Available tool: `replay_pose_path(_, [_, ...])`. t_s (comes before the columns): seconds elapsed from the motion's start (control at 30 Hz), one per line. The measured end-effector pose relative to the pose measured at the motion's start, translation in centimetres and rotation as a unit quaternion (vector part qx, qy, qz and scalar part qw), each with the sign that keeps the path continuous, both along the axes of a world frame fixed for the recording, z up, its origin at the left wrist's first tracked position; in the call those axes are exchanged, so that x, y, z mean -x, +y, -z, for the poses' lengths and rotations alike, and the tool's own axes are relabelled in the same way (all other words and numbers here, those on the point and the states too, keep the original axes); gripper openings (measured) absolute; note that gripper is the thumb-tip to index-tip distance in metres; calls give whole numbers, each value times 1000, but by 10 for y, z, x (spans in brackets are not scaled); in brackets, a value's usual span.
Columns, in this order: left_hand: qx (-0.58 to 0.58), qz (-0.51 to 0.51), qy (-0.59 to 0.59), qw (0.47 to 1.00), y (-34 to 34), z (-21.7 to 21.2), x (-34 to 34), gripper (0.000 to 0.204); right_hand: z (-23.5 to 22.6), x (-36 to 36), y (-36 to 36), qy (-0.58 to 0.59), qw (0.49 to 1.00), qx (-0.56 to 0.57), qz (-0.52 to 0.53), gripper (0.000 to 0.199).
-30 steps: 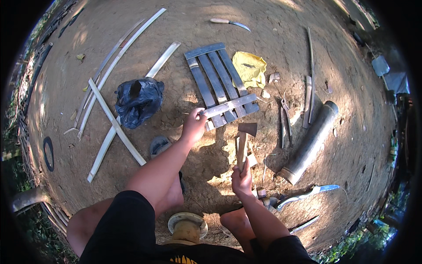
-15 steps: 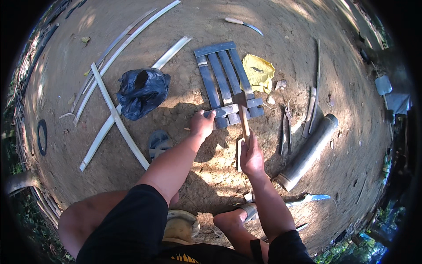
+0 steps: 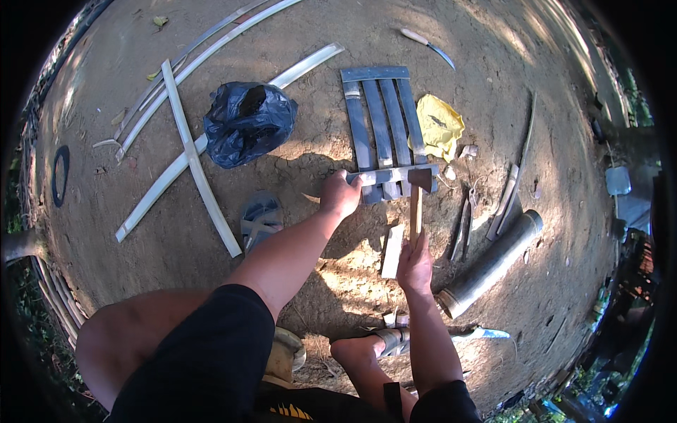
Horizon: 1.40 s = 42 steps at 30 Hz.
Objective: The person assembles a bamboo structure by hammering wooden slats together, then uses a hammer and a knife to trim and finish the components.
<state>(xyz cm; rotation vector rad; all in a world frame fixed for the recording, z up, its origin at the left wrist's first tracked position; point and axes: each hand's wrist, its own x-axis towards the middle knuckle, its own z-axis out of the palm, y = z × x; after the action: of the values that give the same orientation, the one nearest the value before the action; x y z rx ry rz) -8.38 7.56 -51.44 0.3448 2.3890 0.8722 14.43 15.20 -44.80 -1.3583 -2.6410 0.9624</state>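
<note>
On the ground ahead lies a slatted frame of dark bamboo strips [image 3: 392, 120], with a crosspiece at its far end. My left hand [image 3: 341, 194] grips the left end of the near cross slat [image 3: 381, 175], which lies over the long strips. In my right hand [image 3: 416, 266] is a hatchet [image 3: 417, 211], fingers wrapped round its wooden handle. Its rusty brown head is over the right part of that slat; whether it touches cannot be told. A short pale piece of bamboo [image 3: 393, 252] lies just left of my right hand.
A black plastic bag [image 3: 249, 125] and long split bamboo strips [image 3: 201, 190] lie left. To the right are a yellow wrapper [image 3: 438, 127], pliers [image 3: 462, 224] and a thick bamboo tube [image 3: 491, 263]. A knife [image 3: 428, 48] lies beyond; a blue-bladed knife [image 3: 486, 333] lies near my foot.
The hatchet has shifted from left of the slat's right end onto its right part. The near slat now lies straighter across the strips. The whole view has shifted somewhat.
</note>
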Motion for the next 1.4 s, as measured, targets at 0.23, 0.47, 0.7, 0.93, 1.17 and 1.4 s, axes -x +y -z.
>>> replay_pose_path(0.23, [-42,-4,-71,997,4,-7,-1,49,-24,39,12,456,890,-17,12,46])
replay_pose_path(0.47, [2,16,-20,1000,1,0,11,56,-9,-6,-5,-75,995,73,0,46])
replay_pose_path(0.7, [-51,-17,-72,996,3,-14,2,43,-54,34,19,226,969,13,95,43])
replay_pose_path(0.93, [-221,-58,-242,943,4,8,-1,36,15,-23,33,228,958,-9,175,58])
replay_pose_path(1.17, [-170,-8,-298,939,40,-111,12,30,1,-76,-2,-34,970,117,212,87])
replay_pose_path(1.4, [-171,-45,-372,911,123,-256,48,25,-92,-12,46,15,993,-34,113,101])
